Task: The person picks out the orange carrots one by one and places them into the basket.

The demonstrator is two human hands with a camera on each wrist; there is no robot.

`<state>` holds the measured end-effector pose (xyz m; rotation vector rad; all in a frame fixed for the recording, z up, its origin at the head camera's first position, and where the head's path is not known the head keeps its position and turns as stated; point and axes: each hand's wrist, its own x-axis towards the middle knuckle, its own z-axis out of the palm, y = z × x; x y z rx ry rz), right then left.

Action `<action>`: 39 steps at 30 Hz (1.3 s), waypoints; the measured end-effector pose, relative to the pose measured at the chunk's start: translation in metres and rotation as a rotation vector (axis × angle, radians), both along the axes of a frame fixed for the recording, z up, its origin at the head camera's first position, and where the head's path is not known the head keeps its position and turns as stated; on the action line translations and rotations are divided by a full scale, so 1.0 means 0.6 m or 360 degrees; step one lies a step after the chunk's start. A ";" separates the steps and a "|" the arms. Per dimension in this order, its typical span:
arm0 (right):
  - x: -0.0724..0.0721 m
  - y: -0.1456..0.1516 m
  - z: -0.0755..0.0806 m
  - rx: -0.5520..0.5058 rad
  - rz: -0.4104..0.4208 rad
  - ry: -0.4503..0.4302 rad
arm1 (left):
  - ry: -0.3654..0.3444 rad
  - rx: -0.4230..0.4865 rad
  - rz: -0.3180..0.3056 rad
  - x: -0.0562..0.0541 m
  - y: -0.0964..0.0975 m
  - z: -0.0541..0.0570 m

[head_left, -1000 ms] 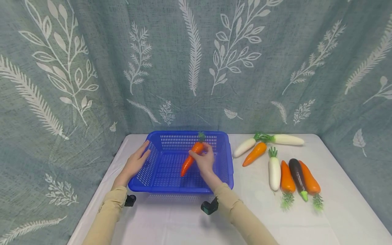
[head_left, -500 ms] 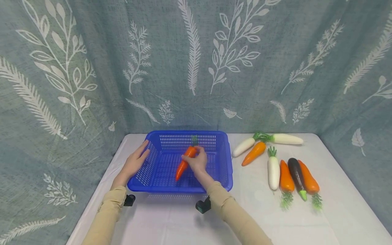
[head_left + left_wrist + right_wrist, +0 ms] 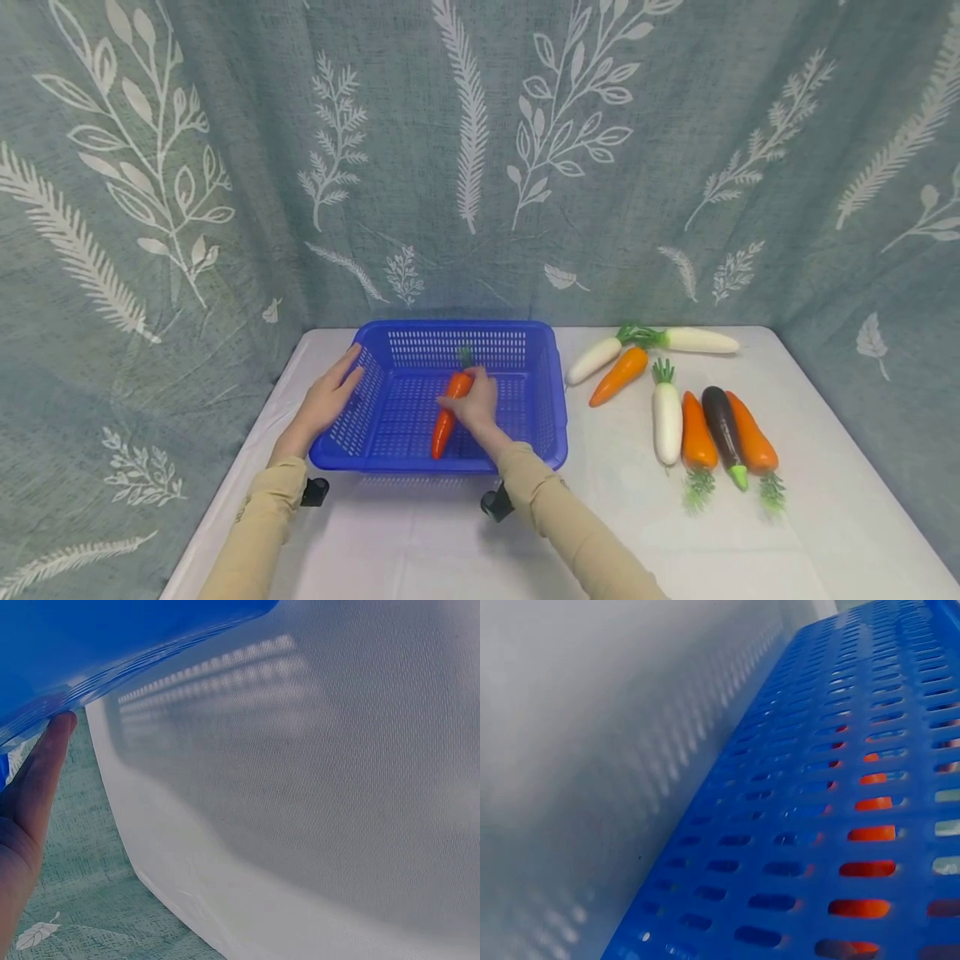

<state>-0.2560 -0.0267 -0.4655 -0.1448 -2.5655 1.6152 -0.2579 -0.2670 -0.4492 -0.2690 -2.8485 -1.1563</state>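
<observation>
A blue slotted plastic basket [image 3: 373, 463] sits on the white table. My right hand [image 3: 478, 405] reaches inside it and grips a red-orange carrot [image 3: 443, 432] with thumb and fingers, its green top pointing to the back wall. In the right wrist view, orange of the carrot [image 3: 871, 834] shows through the slots of the basket wall [image 3: 727, 885]; the hand's grip is hidden there. My left hand [image 3: 330, 400] rests with straight fingers against the basket's left side. In the left wrist view, fingers of that hand [image 3: 34, 787] touch the basket's underside edge [image 3: 127, 664].
Right of the basket lie a white radish [image 3: 592, 361], a carrot [image 3: 619, 377] and another radish [image 3: 701, 340]. Nearer me, a radish [image 3: 667, 425], a carrot [image 3: 698, 435], an eggplant [image 3: 722, 427] and one more carrot [image 3: 752, 435] lie in a row. A patterned curtain [image 3: 420, 167] hangs behind.
My right hand has moved left and toward me inside the basket, bringing the carrot lower along with it. The left hand has stayed at the basket's side.
</observation>
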 end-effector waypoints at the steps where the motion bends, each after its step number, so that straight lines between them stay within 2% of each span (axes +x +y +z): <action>1: 0.000 0.000 -0.002 0.0000 -0.0005 -0.0011 | -0.0003 0.0000 -0.0001 0.000 0.000 0.000; 6: 0.000 0.000 -0.008 -0.0062 -0.0006 -0.0098 | -0.0013 -0.0012 -0.0004 0.003 0.001 0.002; 15: 0.000 0.000 -0.006 -0.0191 -0.0026 -0.0285 | -0.0028 -0.0010 0.0003 0.006 0.003 0.003; 19: -0.018 -0.002 -0.032 -0.0224 -0.0031 -0.0340 | -0.0025 -0.0018 0.0006 0.005 0.002 0.003; 21: -0.050 -0.008 -0.080 -0.0219 -0.0059 -0.0326 | -0.0018 -0.0015 0.0005 0.004 0.001 0.002; 25: -0.122 -0.021 -0.196 -0.0249 -0.0095 -0.0297 | -0.0002 -0.0006 0.0001 0.002 0.001 0.002; 26: -0.147 -0.024 -0.232 -0.0302 -0.0103 -0.0320 | 0.0000 -0.0007 0.0000 0.002 0.000 0.002; 29: -0.189 -0.031 -0.296 -0.0438 -0.0102 -0.0356 | -0.0001 -0.0007 -0.0007 0.003 0.000 0.003; 32: -0.224 -0.035 -0.349 -0.0602 -0.0127 -0.0385 | 0.0003 0.0004 -0.0011 0.003 0.000 0.003; 34: -0.236 -0.036 -0.368 -0.0703 -0.0122 -0.0411 | 0.0011 0.0004 -0.0010 0.003 -0.001 0.002; 36: -0.236 -0.035 -0.367 -0.0789 -0.0130 -0.0442 | 0.0019 0.0001 -0.0008 0.002 -0.002 0.001; 37: -0.232 -0.035 -0.359 -0.0811 -0.0137 -0.0446 | 0.0022 -0.0001 -0.0009 0.001 -0.003 0.000; 39: -0.208 -0.032 -0.323 -0.0849 -0.0153 -0.0455 | 0.0025 -0.0001 -0.0007 0.001 -0.003 -0.001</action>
